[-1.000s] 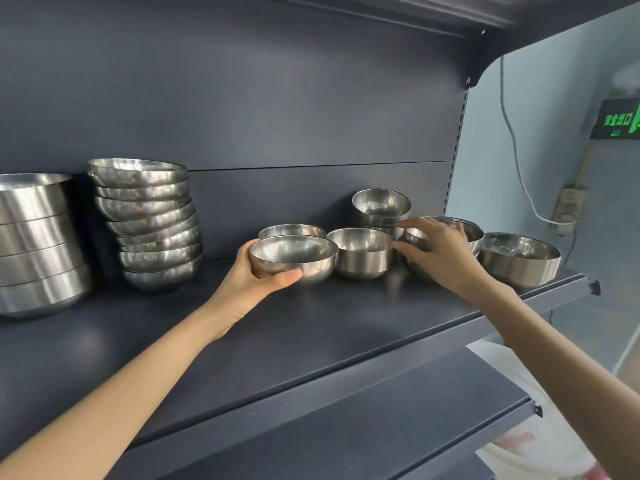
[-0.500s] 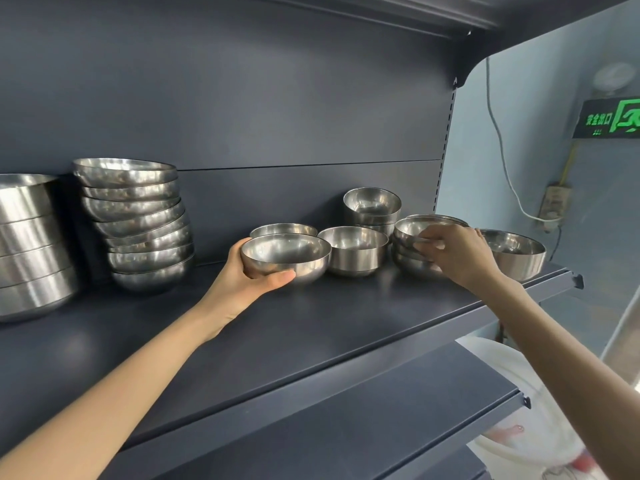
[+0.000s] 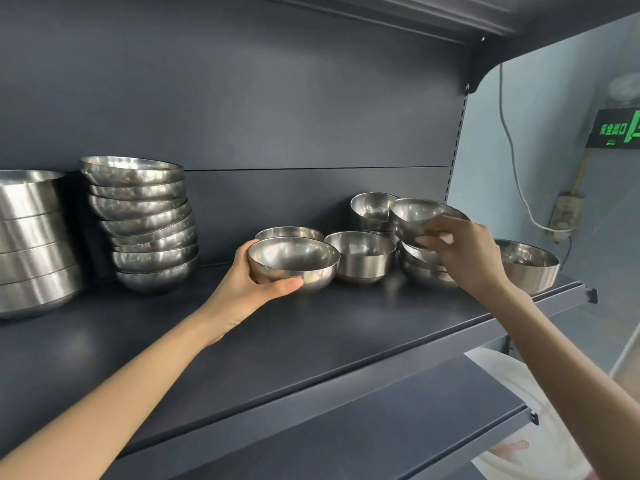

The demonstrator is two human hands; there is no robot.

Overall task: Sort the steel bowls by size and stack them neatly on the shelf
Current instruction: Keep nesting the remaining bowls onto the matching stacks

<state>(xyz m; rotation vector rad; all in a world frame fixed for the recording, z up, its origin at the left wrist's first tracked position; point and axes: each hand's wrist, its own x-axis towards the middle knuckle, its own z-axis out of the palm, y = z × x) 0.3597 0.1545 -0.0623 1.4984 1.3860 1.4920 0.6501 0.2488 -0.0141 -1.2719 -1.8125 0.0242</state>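
My left hand (image 3: 258,282) cups a mid-sized bowl (image 3: 294,263) on the shelf (image 3: 346,327), thumb along its front wall and fingers (image 3: 247,249) wrapped round the back; whether the bowl rests on the shelf or sits slightly raised, I cannot tell. My right hand (image 3: 464,252) pinches a small bowl (image 3: 420,216) by its lower wall, fingers (image 3: 434,241) pressed to the steel, holding it tilted and clear above the short stack (image 3: 420,268) it came from. Risk one: the pinch is low and one-sided on slick steel, so the tilted bowl may slip and drop onto the stack or the neighbouring bowl (image 3: 362,256), knocking things toward the shelf edge. Risk two: my forearm passes close in front of the rightmost bowl (image 3: 530,263), which stands near the shelf's end; a careless sweep could nudge it off. Risk three: the tall stack (image 3: 149,223) at left leans unevenly, so adding to it carelessly may topple it against the big bowls (image 3: 31,237). Compared with half a second ago, the small bowl is lifted off the short stack and tipped, where my right hand then only rested on its rim; the left hand and its bowl look unchanged.
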